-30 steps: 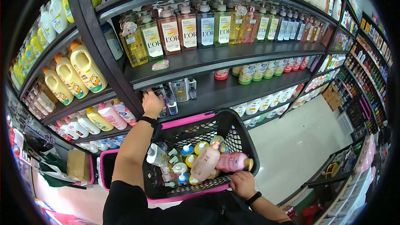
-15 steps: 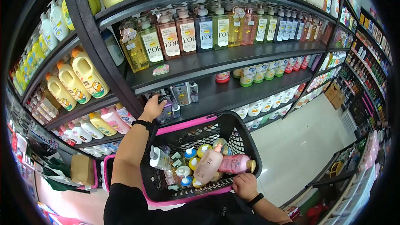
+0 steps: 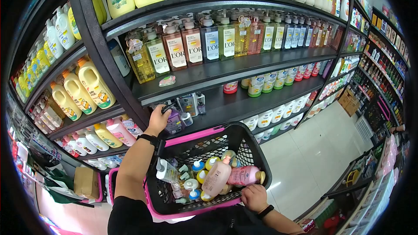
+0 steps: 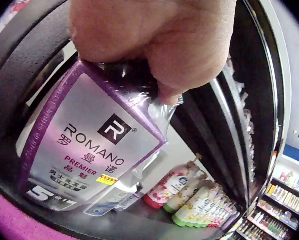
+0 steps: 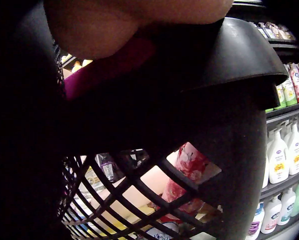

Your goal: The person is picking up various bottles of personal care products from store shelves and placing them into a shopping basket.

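Note:
My left hand [image 3: 156, 120] grips the black top of a purple and silver Romano shampoo bottle [image 4: 92, 145] in clear wrap. In the head view the bottle stands at the front of the lower shelf, just behind the basket's pink handle [image 3: 193, 135]. My right hand [image 3: 254, 197] holds the near right rim of the black shopping basket [image 3: 250, 148]; in the right wrist view the curled fingers are mostly out of frame. Inside the basket lie several pump bottles, among them a pale pink bottle [image 3: 216, 178] on top and a deeper pink bottle [image 3: 242, 176] beside it.
Boxed grey bottles [image 3: 188, 105] stand right of the purple one. L'Or-labelled pump bottles [image 3: 174, 52] line the shelf above, over a black shelf edge [image 3: 235, 74]. A black upright post [image 3: 100, 52] rises at the left. A cardboard box [image 3: 86, 182] sits on the floor.
My left hand has moved from the shelf's left end onto the purple bottle's top, and the bottle now shows nearer the shelf front. My right hand has stayed on the basket rim.

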The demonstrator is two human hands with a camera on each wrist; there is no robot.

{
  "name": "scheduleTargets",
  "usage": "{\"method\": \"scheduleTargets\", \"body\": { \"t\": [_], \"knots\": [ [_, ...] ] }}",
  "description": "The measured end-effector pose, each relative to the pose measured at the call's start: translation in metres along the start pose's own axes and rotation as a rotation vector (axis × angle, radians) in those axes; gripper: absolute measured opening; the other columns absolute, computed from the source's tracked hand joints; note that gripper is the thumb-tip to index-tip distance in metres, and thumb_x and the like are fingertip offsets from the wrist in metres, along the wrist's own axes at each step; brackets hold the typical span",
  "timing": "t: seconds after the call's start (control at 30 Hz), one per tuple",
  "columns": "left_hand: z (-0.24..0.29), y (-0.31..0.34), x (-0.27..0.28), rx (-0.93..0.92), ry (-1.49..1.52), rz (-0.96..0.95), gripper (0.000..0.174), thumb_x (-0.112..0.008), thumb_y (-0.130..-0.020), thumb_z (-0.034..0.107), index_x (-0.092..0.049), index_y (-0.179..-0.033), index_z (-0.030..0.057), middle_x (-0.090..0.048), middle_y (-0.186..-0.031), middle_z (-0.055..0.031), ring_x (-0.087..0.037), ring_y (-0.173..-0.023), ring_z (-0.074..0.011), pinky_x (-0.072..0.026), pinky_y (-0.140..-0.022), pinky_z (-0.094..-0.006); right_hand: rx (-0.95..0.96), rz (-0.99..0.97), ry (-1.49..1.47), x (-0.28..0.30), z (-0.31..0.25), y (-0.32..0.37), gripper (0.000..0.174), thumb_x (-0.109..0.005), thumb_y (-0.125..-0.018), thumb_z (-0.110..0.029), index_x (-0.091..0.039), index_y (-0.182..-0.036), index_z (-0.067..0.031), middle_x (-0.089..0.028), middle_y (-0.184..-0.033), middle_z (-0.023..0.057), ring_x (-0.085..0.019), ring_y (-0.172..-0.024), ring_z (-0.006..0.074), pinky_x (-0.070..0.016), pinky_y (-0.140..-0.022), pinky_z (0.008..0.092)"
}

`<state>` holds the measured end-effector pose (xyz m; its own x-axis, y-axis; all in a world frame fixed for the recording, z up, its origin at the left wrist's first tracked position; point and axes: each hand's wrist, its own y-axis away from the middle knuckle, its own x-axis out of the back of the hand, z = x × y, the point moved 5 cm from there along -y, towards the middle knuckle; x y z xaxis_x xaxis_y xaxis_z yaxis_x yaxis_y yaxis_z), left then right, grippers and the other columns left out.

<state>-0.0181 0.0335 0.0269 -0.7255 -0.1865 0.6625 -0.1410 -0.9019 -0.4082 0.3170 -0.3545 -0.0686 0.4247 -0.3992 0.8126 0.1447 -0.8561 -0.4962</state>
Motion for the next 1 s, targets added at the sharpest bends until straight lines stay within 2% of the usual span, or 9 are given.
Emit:
{"method": "scheduleTargets", "body": {
  "t": [0.17, 0.27, 0.4, 0.53, 0.63, 0.73, 0.83, 0.97, 1.0],
  "knots": [
    [0.060, 0.022, 0.029, -0.091, 0.100, -0.002, 0.029, -0.071, -0.093, 0.017, -0.061, -0.114, -0.0003, -0.069, -0.097, -0.0186, -0.067, -0.090, -0.0305, -0.0523, -0.082, -0.0371, -0.064, -0.074, -0.069, -0.004, 0.006, 0.001, 0.015, -0.073, -0.077, -0.021, -0.069, -0.089, -0.0136, -0.065, -0.083, 0.0032, -0.065, -0.083, 0.0243, -0.0486, -0.075, 0.0391],
    [0.094, 0.049, 0.050, -0.142, 0.191, -0.032, 0.025, -0.071, -0.092, 0.010, -0.061, -0.113, 0.0005, -0.066, -0.094, -0.0095, -0.062, -0.087, -0.0161, -0.0515, -0.077, -0.0308, -0.154, -0.189, -0.303, 0.004, 0.011, -0.015, 0.042, -0.075, -0.081, -0.022, -0.061, -0.119, -0.0073, -0.064, -0.106, 0.0157, -0.062, -0.101, 0.0365, -0.0495, -0.088, 0.0462],
    [0.143, 0.097, 0.074, -0.053, 0.291, -0.191, 0.025, -0.070, -0.093, 0.007, -0.062, -0.115, 0.0005, -0.066, -0.100, -0.0059, -0.061, -0.094, -0.0145, -0.0508, -0.083, -0.0307, -0.064, -0.150, -0.393, 0.032, 0.000, -0.079, 0.065, -0.079, -0.081, -0.023, -0.051, -0.136, -0.0025, -0.056, -0.128, 0.0244, -0.056, -0.117, 0.0445, -0.0462, -0.100, 0.0489],
    [0.172, 0.159, 0.074, -0.083, 0.349, -0.276, 0.025, -0.068, -0.093, 0.006, -0.062, -0.116, 0.0019, -0.068, -0.111, -0.0095, -0.064, -0.104, -0.0183, -0.0512, -0.092, -0.0320, 0.079, -0.123, -0.574, 0.053, -0.044, -0.146, 0.075, -0.086, -0.074, -0.024, -0.050, -0.137, -0.0035, -0.056, -0.131, 0.0230, -0.054, -0.123, 0.0425, -0.0427, -0.104, 0.0471],
    [0.176, 0.205, 0.062, -0.109, 0.389, -0.290, 0.025, -0.069, -0.093, 0.008, -0.062, -0.116, 0.0023, -0.068, -0.108, -0.0098, -0.066, -0.101, -0.0203, -0.0524, -0.090, -0.0329, 0.205, -0.370, -0.670, 0.024, -0.079, -0.161, 0.076, -0.084, -0.075, -0.028, -0.049, -0.137, -0.0016, -0.061, -0.123, 0.0238, -0.060, -0.114, 0.0427, -0.0459, -0.098, 0.0485],
    [0.152, 0.252, 0.038, 0.222, 0.498, -0.348, 0.028, -0.072, -0.091, 0.013, -0.062, -0.115, 0.0021, -0.069, -0.105, -0.0114, -0.068, -0.096, -0.0238, -0.0536, -0.084, -0.0359, 0.178, -0.619, -0.707, -0.018, -0.097, -0.153, 0.073, -0.083, -0.077, -0.035, -0.050, -0.130, 0.0027, -0.067, -0.105, 0.0270, -0.066, -0.098, 0.0443, -0.0517, -0.086, 0.0486],
    [0.138, 0.273, 0.039, 0.117, 0.207, -0.302, 0.028, -0.074, -0.090, 0.014, -0.063, -0.113, 0.0020, -0.068, -0.104, -0.0157, -0.068, -0.094, -0.0303, -0.0533, -0.084, -0.0384, 0.158, -0.841, -0.681, -0.065, -0.104, -0.136, 0.072, -0.082, -0.077, -0.034, -0.052, -0.129, 0.0054, -0.069, -0.103, 0.0279, -0.069, -0.095, 0.0420, -0.0544, -0.084, 0.0445],
    [0.132, 0.276, 0.064, -0.151, -0.025, -0.257, 0.035, -0.077, -0.083, 0.018, -0.067, -0.113, 0.0044, -0.064, -0.105, -0.0172, -0.063, -0.101, -0.0374, -0.0509, -0.088, -0.0435, 0.265, -0.825, -0.764, -0.097, -0.121, -0.145, 0.071, -0.082, -0.074, -0.033, -0.053, -0.131, 0.0005, -0.069, -0.106, 0.0254, -0.067, -0.098, 0.0418, -0.0531, -0.085, 0.0464],
    [0.128, 0.279, 0.070, -0.067, -0.084, -0.274, 0.036, -0.078, -0.083, 0.019, -0.067, -0.114, 0.0053, -0.062, -0.104, -0.0166, -0.062, -0.100, -0.0373, -0.0509, -0.088, -0.0440, 0.308, -0.801, -0.745, -0.107, -0.127, -0.148, 0.070, -0.083, -0.073, -0.031, -0.054, -0.130, -0.0011, -0.069, -0.105, 0.0231, -0.067, -0.097, 0.0406, -0.0528, -0.085, 0.0455]
  ]
}}
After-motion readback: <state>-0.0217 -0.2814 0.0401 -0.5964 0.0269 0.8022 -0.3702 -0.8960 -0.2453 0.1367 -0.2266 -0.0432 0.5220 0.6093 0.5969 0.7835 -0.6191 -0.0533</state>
